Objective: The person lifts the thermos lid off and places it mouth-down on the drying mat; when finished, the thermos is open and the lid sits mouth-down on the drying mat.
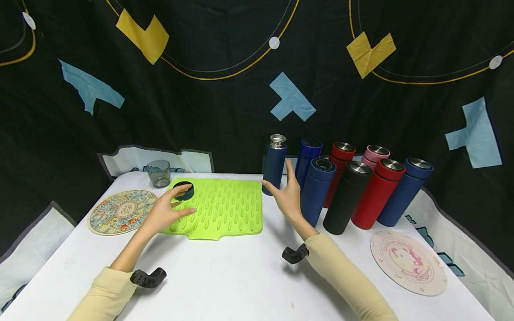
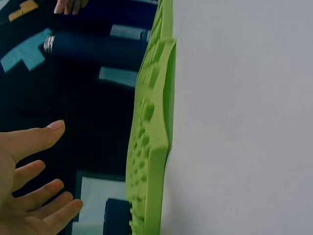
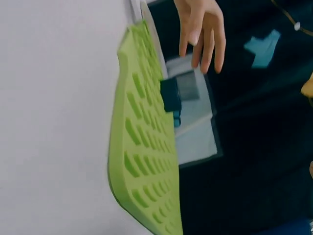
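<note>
My left hand [image 1: 164, 213] hovers over the left end of a green ridged silicone mat [image 1: 225, 207], fingers spread. Its fingers overlap a dark round bottle lid [image 1: 187, 196] in the head view. In the left wrist view, a gap shows between this hand and the lid [image 2: 116, 215]. My right hand [image 1: 290, 198] is just right of an uncapped dark blue thermos [image 1: 275, 165], thumb and fingers apart. The thermos stands upright, its steel neck [image 1: 278, 141] exposed. Whether the right fingertips touch it, I cannot tell. Neither hand grips anything.
Several capped bottles stand close together right of my right hand, including a blue one [image 1: 318, 191], a black one [image 1: 347, 198] and a red one [image 1: 377, 196]. A grey glass [image 1: 159, 174] and a patterned round mat [image 1: 120, 213] lie left; a pink round mat [image 1: 407, 263] lies right.
</note>
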`<state>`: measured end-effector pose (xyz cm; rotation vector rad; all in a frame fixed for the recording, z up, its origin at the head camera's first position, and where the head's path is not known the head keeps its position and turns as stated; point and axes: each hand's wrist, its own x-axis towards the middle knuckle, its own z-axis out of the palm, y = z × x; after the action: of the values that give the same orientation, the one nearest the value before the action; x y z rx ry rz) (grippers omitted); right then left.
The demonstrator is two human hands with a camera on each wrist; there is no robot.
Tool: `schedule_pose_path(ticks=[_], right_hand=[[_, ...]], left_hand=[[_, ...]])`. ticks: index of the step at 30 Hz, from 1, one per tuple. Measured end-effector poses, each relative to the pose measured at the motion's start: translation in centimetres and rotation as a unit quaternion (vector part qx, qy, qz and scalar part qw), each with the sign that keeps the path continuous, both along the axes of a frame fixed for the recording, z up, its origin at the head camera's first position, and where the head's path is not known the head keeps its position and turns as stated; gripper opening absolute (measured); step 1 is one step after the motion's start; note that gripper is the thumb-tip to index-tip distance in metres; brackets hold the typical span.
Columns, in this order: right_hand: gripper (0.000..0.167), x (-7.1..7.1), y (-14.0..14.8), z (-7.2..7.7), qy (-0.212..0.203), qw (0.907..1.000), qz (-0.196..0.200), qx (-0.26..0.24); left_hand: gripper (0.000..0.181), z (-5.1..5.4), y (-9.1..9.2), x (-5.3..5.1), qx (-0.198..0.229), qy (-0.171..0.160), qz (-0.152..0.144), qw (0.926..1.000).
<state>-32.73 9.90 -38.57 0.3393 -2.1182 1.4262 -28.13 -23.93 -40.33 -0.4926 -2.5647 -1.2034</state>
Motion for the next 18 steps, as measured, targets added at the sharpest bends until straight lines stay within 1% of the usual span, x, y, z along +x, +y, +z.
schedule_pose_path(ticks=[5,9,10,13,16,18], right_hand=[[0.089,2.8,1.3,0.6,0.025,0.9987,0.043,-0.003],[0.087,4.9,2.4,1.2,0.027,0.9977,0.062,0.002],[0.086,5.5,2.7,1.4,0.029,0.9974,0.065,0.004],[0.081,7.9,3.4,2.8,0.044,0.9964,0.070,0.018],[0.074,10.1,4.3,4.2,0.073,0.9944,0.068,0.036],[0.071,11.1,5.0,4.6,0.093,0.9927,0.062,0.046]], left_hand=[[0.073,-0.2,1.0,0.9,-0.012,-0.004,-0.028,0.9995],[0.073,-0.5,1.5,1.2,-0.037,-0.001,-0.040,0.9985],[0.073,-0.6,1.6,1.2,-0.045,0.002,-0.041,0.9981],[0.073,-1.0,1.7,1.2,-0.065,0.008,-0.048,0.9967],[0.073,-1.4,1.7,1.3,-0.076,0.005,-0.059,0.9954],[0.073,-1.5,1.7,1.3,-0.081,0.002,-0.063,0.9947]])
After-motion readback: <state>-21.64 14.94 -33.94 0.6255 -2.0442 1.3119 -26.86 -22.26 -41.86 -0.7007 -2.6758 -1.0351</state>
